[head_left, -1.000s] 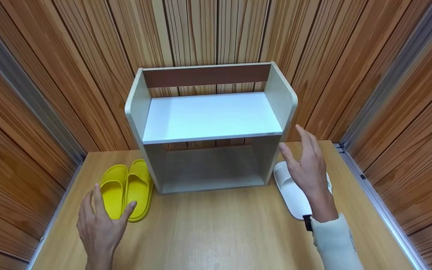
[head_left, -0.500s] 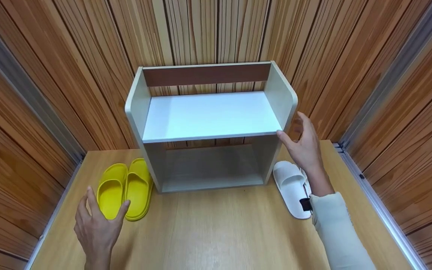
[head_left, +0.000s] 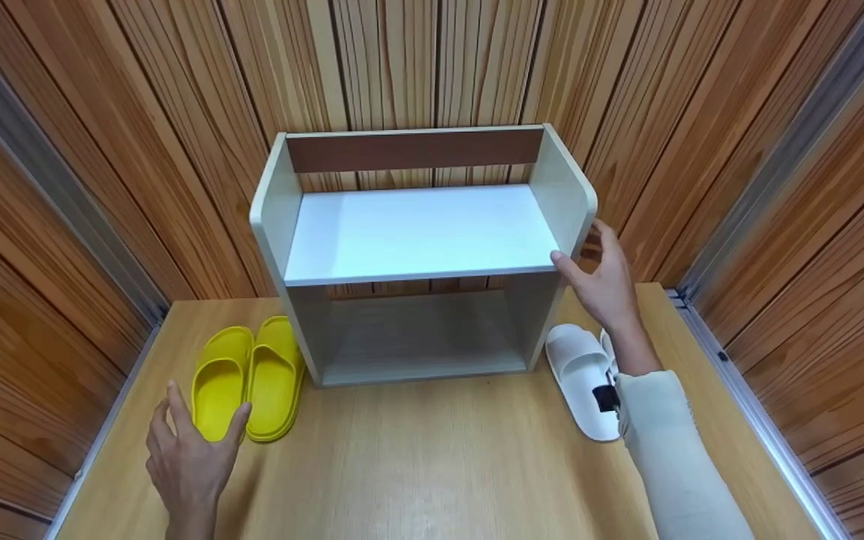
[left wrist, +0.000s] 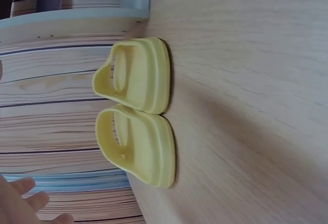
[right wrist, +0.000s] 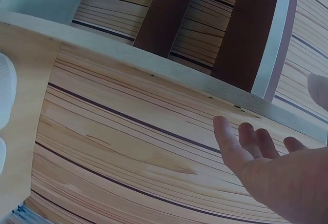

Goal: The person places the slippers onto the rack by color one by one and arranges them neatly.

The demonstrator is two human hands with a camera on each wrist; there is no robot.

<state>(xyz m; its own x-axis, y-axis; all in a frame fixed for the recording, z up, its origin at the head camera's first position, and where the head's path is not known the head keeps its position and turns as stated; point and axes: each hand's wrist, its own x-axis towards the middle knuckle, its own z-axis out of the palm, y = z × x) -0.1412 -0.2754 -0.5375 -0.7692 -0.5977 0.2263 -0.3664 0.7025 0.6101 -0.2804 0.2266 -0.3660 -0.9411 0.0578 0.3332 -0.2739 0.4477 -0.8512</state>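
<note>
A small two-tier shelf [head_left: 424, 229] with pale side panels and a brown back rail stands against the wall. My right hand [head_left: 603, 289] is at its right side panel [head_left: 565, 191], thumb at the front edge and fingers along the outer side. In the right wrist view, the fingers [right wrist: 247, 142] are spread and slightly bent near the panel. My left hand [head_left: 190, 457] hovers with spread fingers in front of a pair of yellow slippers [head_left: 274, 397], holding nothing. White slippers [head_left: 580, 371] lie right of the shelf, partly hidden by my right wrist.
Wood-panelled walls [head_left: 432, 67] close in the back and both sides. Metal rails [head_left: 769, 435] run along the edges of the light wooden floor board [head_left: 424, 465]. The yellow slippers sit close against the shelf's left side.
My right hand has moved up and inward from over the white slippers to the shelf's right side panel. My left hand has drifted slightly left and down, away from the yellow slippers.
</note>
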